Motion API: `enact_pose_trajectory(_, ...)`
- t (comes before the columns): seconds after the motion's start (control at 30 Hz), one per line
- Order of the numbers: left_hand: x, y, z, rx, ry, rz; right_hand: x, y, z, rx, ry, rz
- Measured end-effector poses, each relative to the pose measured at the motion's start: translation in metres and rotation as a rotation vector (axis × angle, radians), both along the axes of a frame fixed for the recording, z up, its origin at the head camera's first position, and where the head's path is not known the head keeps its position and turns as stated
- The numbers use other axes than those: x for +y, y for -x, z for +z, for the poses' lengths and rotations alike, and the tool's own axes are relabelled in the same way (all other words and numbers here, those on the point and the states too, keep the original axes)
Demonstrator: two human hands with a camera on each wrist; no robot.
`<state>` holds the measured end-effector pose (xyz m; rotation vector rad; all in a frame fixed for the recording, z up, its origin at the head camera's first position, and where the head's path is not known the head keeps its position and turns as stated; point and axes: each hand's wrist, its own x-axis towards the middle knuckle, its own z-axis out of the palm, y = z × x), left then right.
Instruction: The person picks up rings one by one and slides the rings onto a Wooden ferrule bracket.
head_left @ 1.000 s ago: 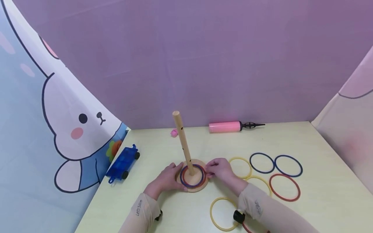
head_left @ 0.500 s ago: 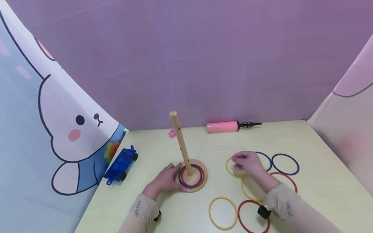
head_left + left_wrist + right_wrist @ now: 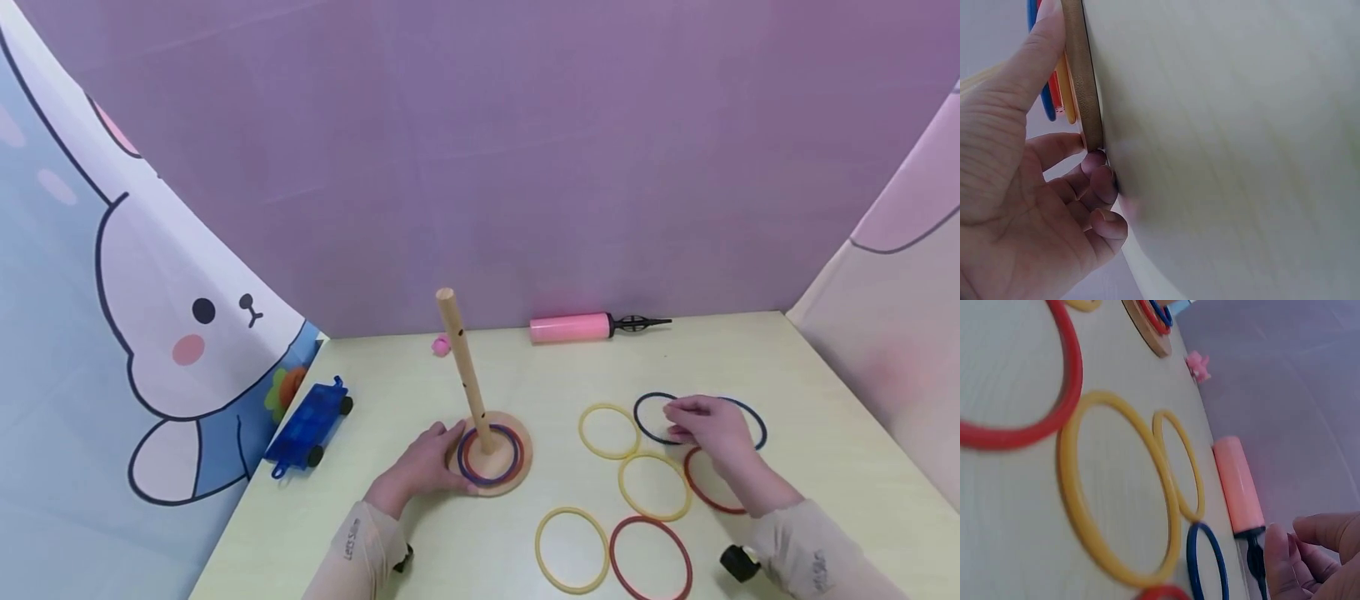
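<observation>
My left hand [image 3: 427, 462] holds the near-left edge of a round wooden base [image 3: 500, 461] that carries an upright peg [image 3: 465, 367]. Blue [image 3: 487, 483] and red rings lie around the peg's foot; in the left wrist view a yellow ring [image 3: 1067, 94] shows beneath them. The thumb lies over the rim, with fingertips at the base's edge. Over the table, my right hand [image 3: 708, 429] hovers with loosely bent fingers and nothing visible in them. It is between two blue rings, the left one [image 3: 637, 414] and the right one [image 3: 763, 429], partly covering both.
Yellow rings, one at the front [image 3: 572, 509], and red rings, one at the front [image 3: 648, 519], lie flat right of the base. A pink hand pump [image 3: 570, 328] and small pink object [image 3: 441, 346] are at the back. A blue wheeled toy [image 3: 307, 425] stands left.
My right hand has left the base's right side and moved right, past the yellow rings to the blue ones. The left hand stays on the base.
</observation>
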<state>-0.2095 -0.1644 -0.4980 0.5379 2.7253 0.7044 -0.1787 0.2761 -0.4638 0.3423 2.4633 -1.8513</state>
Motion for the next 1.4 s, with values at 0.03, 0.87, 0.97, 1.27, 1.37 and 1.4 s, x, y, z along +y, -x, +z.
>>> enact_pose_trajectory(0.03, 0.0, 0.0, -0.001, -0.002, 0.002, 0.001, 0.006, -0.002, -0.001, 0.004, 0.004, -0.012)
enact_pose_trajectory(0.87, 0.0, 0.0, 0.0, 0.021, 0.015, -0.012, 0.104, -0.033, -0.034, -0.085, -0.271, -0.299)
enact_pose_trajectory(0.97, 0.0, -0.001, -0.001, 0.019, 0.014, -0.011, 0.109, -0.032, -0.036, -0.118, -0.297, -0.289)
enact_pose_trajectory(1.27, 0.0, -0.001, 0.0, 0.03, 0.011, -0.016, 0.113, -0.026, -0.031, -0.153, -0.403, -0.209)
enact_pose_trajectory(1.37, 0.0, -0.001, 0.0, 0.024, 0.01, -0.011, 0.113, -0.025, -0.029, -0.164, -0.478, -0.176)
enact_pose_trajectory(1.4, 0.0, -0.001, 0.0, 0.022, 0.009, -0.009, 0.113, -0.024, -0.029, -0.16, -0.503, -0.167)
